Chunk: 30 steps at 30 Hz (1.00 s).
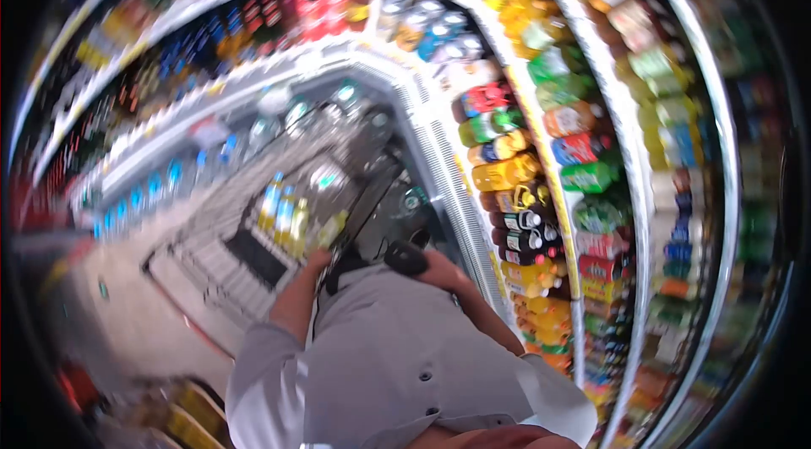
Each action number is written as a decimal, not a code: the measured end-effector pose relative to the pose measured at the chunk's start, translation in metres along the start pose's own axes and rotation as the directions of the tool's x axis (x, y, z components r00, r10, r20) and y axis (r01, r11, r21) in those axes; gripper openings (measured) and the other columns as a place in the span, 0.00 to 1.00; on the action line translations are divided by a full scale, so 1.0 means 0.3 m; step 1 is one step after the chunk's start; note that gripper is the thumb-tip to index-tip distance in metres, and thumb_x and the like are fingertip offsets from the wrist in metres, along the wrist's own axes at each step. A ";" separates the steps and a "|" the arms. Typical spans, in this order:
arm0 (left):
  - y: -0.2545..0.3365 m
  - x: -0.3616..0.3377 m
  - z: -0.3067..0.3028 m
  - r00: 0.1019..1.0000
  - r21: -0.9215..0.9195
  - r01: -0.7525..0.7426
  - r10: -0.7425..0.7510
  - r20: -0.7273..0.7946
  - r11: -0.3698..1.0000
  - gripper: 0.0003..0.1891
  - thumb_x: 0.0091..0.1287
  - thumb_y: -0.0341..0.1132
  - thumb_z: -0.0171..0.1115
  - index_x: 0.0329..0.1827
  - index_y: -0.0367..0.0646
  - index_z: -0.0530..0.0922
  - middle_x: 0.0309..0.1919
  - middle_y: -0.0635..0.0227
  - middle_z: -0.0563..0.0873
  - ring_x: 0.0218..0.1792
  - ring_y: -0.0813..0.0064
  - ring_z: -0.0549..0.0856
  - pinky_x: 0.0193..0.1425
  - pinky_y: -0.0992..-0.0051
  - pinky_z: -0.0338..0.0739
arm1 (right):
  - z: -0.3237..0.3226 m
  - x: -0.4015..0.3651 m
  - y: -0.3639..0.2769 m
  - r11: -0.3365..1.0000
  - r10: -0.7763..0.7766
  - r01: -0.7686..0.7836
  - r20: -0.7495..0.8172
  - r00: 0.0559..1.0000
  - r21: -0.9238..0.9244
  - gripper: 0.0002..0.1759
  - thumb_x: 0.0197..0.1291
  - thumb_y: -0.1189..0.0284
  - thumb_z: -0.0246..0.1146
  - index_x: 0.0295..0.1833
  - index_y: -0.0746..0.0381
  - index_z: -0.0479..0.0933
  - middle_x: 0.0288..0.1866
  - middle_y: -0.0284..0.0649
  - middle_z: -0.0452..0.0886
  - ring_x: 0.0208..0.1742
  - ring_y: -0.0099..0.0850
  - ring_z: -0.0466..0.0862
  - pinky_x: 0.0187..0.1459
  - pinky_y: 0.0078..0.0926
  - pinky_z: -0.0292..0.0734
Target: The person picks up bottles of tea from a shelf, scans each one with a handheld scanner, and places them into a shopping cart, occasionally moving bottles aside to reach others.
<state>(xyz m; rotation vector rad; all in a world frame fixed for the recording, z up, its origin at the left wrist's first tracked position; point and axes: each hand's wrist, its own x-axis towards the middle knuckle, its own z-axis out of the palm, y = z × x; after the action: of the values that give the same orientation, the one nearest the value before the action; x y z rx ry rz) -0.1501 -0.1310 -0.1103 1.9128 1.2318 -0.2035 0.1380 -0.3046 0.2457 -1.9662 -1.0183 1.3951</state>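
Note:
My left hand [317, 261] is closed at the near edge of a wire shopping cart [203, 255], its fingers small and blurred. Several bottles with yellow contents [287, 217] stand in the cart beyond that hand. In front of my shirt, my right hand [441, 270] is closed around a rounded black object [406, 257]; its exact kind does not show. Just past this object lie large clear water bottles [410, 202], partly hidden behind the dark edge of the cart.
Drink shelves [549, 221] curve along the right side, packed with colourful bottles. More shelves [211, 52] run across the back. Small water bottles [152, 187] line the low ledge at left, beside the pale floor [127, 297]. Yellow goods [190, 419] sit at bottom left.

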 end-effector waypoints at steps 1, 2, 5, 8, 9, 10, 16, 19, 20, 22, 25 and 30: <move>0.066 -0.027 -0.071 0.988 -0.054 0.084 -0.076 0.135 0.995 0.12 0.53 0.37 0.61 0.30 0.35 0.86 0.27 0.51 0.88 0.32 0.53 0.89 0.38 0.54 0.80 | -0.018 -0.021 -0.020 1.000 0.030 -0.030 -0.003 1.000 0.009 0.22 0.55 0.58 0.69 0.47 0.64 0.84 0.40 0.56 0.87 0.47 0.53 0.87 0.49 0.43 0.79; 0.088 -0.024 -0.104 0.971 -0.098 0.113 -0.089 0.224 0.989 0.13 0.53 0.36 0.62 0.32 0.34 0.86 0.29 0.50 0.88 0.32 0.55 0.89 0.39 0.56 0.80 | -0.016 -0.027 0.000 0.999 -0.014 0.016 -0.045 0.999 0.040 0.22 0.55 0.58 0.69 0.46 0.65 0.84 0.40 0.57 0.87 0.47 0.53 0.88 0.49 0.44 0.79; 0.054 0.064 -0.064 0.959 -0.092 0.206 -0.182 0.215 0.974 0.12 0.54 0.35 0.63 0.31 0.33 0.84 0.27 0.54 0.86 0.30 0.60 0.86 0.35 0.60 0.78 | -0.113 -0.074 -0.086 0.998 0.026 -0.025 0.001 1.000 -0.052 0.22 0.59 0.58 0.67 0.49 0.65 0.84 0.43 0.53 0.88 0.48 0.44 0.89 0.51 0.40 0.80; 0.152 0.082 -0.159 0.891 -0.182 0.377 -0.303 0.337 0.908 0.11 0.58 0.35 0.67 0.39 0.37 0.85 0.30 0.59 0.87 0.27 0.65 0.84 0.31 0.62 0.78 | -0.138 -0.114 -0.067 1.000 0.001 0.001 -0.074 0.997 0.021 0.24 0.57 0.55 0.68 0.46 0.66 0.84 0.41 0.56 0.88 0.46 0.49 0.89 0.49 0.43 0.80; 0.205 0.100 -0.192 0.871 -0.288 0.448 -0.340 0.355 0.846 0.10 0.61 0.36 0.67 0.41 0.38 0.84 0.29 0.62 0.86 0.25 0.67 0.82 0.29 0.64 0.76 | -0.152 -0.122 -0.054 1.000 0.006 -0.004 -0.082 0.997 0.030 0.23 0.55 0.57 0.68 0.46 0.66 0.84 0.41 0.56 0.87 0.46 0.50 0.88 0.49 0.43 0.79; 0.262 0.108 -0.230 0.848 -0.390 0.509 -0.371 0.378 0.767 0.10 0.64 0.36 0.67 0.42 0.40 0.84 0.29 0.65 0.85 0.24 0.70 0.81 0.27 0.66 0.75 | -0.165 -0.131 -0.038 0.999 0.012 -0.008 -0.088 0.996 0.040 0.23 0.54 0.58 0.69 0.46 0.67 0.85 0.40 0.56 0.87 0.45 0.52 0.87 0.49 0.44 0.79; 0.564 0.462 -0.392 0.998 -0.413 0.022 -0.047 -0.050 0.910 0.10 0.66 0.33 0.62 0.44 0.36 0.84 0.31 0.66 0.86 0.30 0.77 0.82 0.33 0.73 0.77 | -0.230 -0.142 0.100 0.997 -0.030 0.040 -0.151 0.988 0.063 0.24 0.54 0.55 0.71 0.47 0.64 0.85 0.40 0.53 0.88 0.45 0.48 0.89 0.49 0.42 0.80; 0.980 0.451 -0.519 0.930 -0.337 -0.221 0.095 -0.354 0.915 0.10 0.69 0.35 0.64 0.44 0.35 0.84 0.37 0.62 0.89 0.39 0.75 0.84 0.48 0.71 0.80 | -0.285 -0.184 0.128 0.992 -0.054 0.076 -0.202 0.978 0.104 0.24 0.53 0.54 0.72 0.47 0.63 0.86 0.40 0.53 0.88 0.45 0.48 0.89 0.49 0.42 0.80; 1.040 0.530 -0.514 0.877 -0.409 -0.410 0.230 -0.422 0.815 0.06 0.71 0.31 0.63 0.44 0.37 0.83 0.37 0.66 0.87 0.38 0.77 0.83 0.49 0.73 0.79 | -0.307 -0.207 0.126 0.992 -0.047 0.070 -0.203 0.978 0.108 0.24 0.53 0.54 0.72 0.47 0.63 0.86 0.40 0.53 0.88 0.46 0.49 0.89 0.49 0.43 0.80; 1.315 0.488 -0.557 0.816 -0.439 -0.548 0.338 -0.469 0.712 0.04 0.70 0.28 0.63 0.44 0.39 0.81 0.36 0.69 0.85 0.39 0.79 0.82 0.48 0.75 0.78 | -0.332 -0.214 0.155 0.986 -0.076 0.108 -0.231 0.970 0.126 0.24 0.53 0.53 0.72 0.47 0.62 0.86 0.40 0.54 0.88 0.46 0.50 0.88 0.50 0.44 0.80; 1.676 0.480 -0.561 0.724 -0.427 -0.689 0.529 -0.442 0.586 0.06 0.72 0.30 0.63 0.47 0.37 0.81 0.38 0.71 0.84 0.40 0.80 0.81 0.50 0.77 0.77 | -0.357 -0.205 0.234 0.996 -0.041 0.064 -0.299 0.954 0.068 0.27 0.49 0.51 0.72 0.47 0.60 0.86 0.45 0.53 0.88 0.49 0.51 0.88 0.51 0.44 0.80; 2.389 0.245 -0.580 0.500 -0.287 -0.862 0.797 -0.339 0.419 0.06 0.72 0.30 0.64 0.46 0.36 0.80 0.37 0.72 0.82 0.40 0.83 0.78 0.48 0.79 0.74 | -0.396 -0.270 0.332 0.991 -0.017 0.070 -0.416 0.909 0.112 0.30 0.47 0.47 0.72 0.44 0.64 0.84 0.44 0.55 0.87 0.50 0.53 0.86 0.50 0.47 0.80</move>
<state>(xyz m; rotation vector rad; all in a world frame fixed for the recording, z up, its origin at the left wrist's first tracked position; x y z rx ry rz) 0.4214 -0.0812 0.3591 1.9166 0.2013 0.7212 0.2625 -0.4273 0.2543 -2.0143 -0.7521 0.9300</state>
